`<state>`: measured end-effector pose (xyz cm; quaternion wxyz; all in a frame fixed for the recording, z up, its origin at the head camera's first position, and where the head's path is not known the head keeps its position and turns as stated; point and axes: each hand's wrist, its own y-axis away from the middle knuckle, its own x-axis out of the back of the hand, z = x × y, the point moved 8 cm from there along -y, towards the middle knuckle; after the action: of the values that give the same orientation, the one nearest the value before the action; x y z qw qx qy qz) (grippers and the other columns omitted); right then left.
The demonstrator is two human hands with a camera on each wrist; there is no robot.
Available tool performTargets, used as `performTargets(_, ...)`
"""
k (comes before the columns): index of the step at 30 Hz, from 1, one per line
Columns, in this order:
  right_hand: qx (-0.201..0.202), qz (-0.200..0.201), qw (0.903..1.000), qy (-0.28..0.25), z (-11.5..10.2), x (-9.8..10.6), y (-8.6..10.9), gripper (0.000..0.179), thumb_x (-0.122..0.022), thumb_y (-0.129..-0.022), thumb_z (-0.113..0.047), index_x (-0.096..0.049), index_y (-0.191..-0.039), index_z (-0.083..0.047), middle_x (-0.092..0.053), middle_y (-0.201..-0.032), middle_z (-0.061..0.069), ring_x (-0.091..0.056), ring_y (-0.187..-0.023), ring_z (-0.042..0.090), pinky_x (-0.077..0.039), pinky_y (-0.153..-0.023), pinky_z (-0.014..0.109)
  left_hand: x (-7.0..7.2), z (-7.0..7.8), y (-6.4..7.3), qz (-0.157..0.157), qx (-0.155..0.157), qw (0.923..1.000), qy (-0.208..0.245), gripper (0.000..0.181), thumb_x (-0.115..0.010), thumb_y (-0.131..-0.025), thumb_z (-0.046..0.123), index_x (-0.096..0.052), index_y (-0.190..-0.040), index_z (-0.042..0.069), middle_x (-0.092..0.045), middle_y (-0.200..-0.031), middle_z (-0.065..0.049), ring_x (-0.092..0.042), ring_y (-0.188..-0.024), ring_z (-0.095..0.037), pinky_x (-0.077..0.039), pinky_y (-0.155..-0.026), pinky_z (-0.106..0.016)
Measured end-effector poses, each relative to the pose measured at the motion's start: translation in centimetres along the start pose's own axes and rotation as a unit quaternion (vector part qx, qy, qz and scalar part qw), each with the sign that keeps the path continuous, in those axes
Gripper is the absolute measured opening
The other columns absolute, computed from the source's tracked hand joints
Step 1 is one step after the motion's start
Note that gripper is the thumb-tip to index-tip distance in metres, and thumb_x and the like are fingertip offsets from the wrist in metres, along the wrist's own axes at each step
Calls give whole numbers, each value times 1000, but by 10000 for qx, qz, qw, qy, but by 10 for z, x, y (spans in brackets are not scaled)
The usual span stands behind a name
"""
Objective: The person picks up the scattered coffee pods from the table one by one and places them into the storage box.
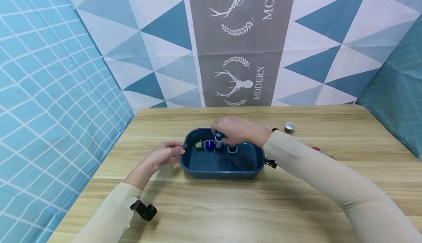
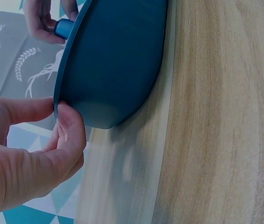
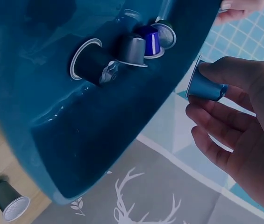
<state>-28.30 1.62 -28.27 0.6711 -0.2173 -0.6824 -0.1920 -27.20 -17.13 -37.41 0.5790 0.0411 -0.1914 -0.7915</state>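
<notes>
My right hand point(image 1: 235, 129) is over the far side of a dark blue tray point(image 1: 221, 174). It pinches a blue coffee capsule point(image 3: 205, 84) between thumb and fingers, above the tray's rim in the right wrist view. Inside the tray lie a green capsule point(image 1: 199, 144), a purple-blue capsule point(image 3: 149, 41), a grey capsule point(image 3: 132, 49) and, a little apart, a black capsule point(image 3: 93, 63). At the tray's left end, my left hand point(image 1: 165, 153) pinches the rim between thumb and fingers, seen closely in the left wrist view.
Beyond the right forearm, a silver-topped capsule point(image 1: 289, 126) stands on the wooden table point(image 1: 211, 206). A red item point(image 1: 317, 149) is partly hidden by the right sleeve. In the right wrist view, a dark grey capsule point(image 3: 9, 200) lies outside the tray.
</notes>
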Motion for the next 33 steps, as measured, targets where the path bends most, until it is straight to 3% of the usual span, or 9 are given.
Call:
performTargets(9,-166,-572,9982,17,-5,-12,-17,22,-68,-87,-14,-63,-109,-10,-64,-106,5,-57,-92,18,-52,-86,32,-1,-4,0,19,41,10000,33,46,-55,-94,9,-40,-134,-8,-55,-112,-6,-59,-91,-8,-53,-83,-23)
performTargets(25,97,-1132,9923,494,-33,-28,-47,17,-66,-90,-21,-63,-106,-14,-66,-104,1,-59,-91,15,-50,-83,28,0,-1,2,-31,23,10000,51,46,-55,-94,9,-40,-134,-9,-55,-106,-2,-58,-89,-6,-52,-80,-22)
performTargets(33,166,-1307,9903,443,-39,-41,-59,18,-65,-91,-23,-63,-107,-16,-66,-105,-1,-57,-90,13,-49,-81,25,0,-1,1,-129,-38,9998,122,48,-54,-94,9,-38,-135,-9,-55,-107,-3,-59,-89,-6,-53,-79,-22)
